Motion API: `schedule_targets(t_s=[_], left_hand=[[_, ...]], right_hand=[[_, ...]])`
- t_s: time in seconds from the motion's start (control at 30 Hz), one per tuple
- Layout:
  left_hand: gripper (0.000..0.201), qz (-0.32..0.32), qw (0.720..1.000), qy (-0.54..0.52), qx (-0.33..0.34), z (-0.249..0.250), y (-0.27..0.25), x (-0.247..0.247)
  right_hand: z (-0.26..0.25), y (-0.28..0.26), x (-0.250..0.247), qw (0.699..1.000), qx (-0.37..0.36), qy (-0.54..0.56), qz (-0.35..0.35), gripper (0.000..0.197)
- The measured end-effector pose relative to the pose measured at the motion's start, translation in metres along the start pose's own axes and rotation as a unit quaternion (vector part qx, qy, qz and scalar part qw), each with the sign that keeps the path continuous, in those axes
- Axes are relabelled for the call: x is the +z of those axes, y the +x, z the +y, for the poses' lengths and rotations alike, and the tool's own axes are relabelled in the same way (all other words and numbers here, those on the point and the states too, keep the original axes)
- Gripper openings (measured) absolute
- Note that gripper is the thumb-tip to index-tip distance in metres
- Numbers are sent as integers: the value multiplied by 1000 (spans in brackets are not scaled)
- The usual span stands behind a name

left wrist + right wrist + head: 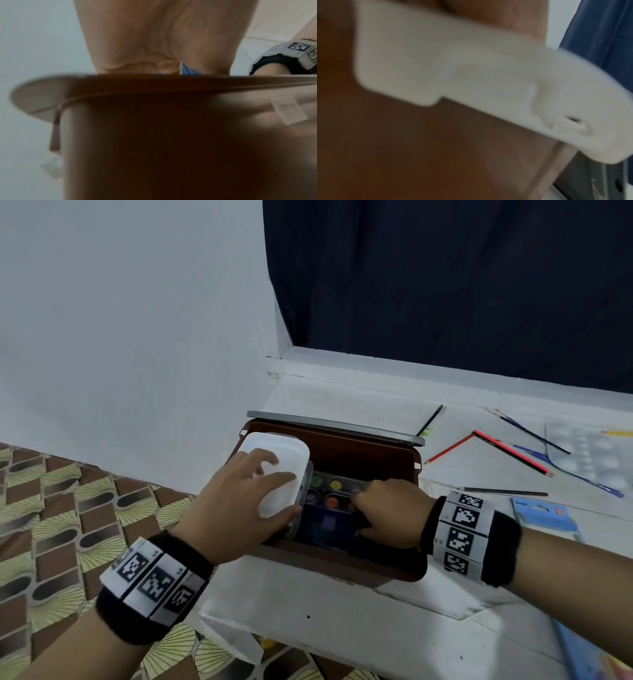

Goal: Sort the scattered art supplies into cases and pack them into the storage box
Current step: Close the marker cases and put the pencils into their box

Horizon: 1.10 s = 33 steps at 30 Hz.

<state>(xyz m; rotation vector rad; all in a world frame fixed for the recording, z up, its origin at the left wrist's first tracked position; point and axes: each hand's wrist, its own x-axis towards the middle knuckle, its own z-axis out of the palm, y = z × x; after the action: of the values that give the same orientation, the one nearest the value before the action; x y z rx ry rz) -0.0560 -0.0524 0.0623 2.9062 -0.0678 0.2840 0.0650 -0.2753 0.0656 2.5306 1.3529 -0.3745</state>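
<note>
Two hands are working inside a brown storage box (346, 451) that is sitting open on a white bench (342, 618), its grey lid (334, 426) standing up behind it. The left hand (236, 508) is gripping a white case (275, 474), fingers curled over its top, at the box's left end. Beside it, a paint palette (330, 493) with coloured wells is lying in the box, and the right hand (388, 513) is resting on it with fingers curled; I cannot tell whether they are gripping it. Red pencils (486, 451) and brushes (534, 436) are lying scattered on the bench under a dark curtain (445, 285).
</note>
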Motion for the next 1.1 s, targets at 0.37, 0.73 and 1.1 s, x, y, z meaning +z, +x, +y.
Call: schedule_targets(t_s=[0.37,0.73,1.1], left_hand=[[56,8,997,-79,7,-6,1,13],[60,-17,999,-51,-5,-3,7,14],[60,3,993,-116,15,13,12,-1]], right_hand=[[7,-5,-11,958,36,278,56,9],[10,-40,-26,889,65,357,278,25],[31,-86,-37,830,61,422,360,28]])
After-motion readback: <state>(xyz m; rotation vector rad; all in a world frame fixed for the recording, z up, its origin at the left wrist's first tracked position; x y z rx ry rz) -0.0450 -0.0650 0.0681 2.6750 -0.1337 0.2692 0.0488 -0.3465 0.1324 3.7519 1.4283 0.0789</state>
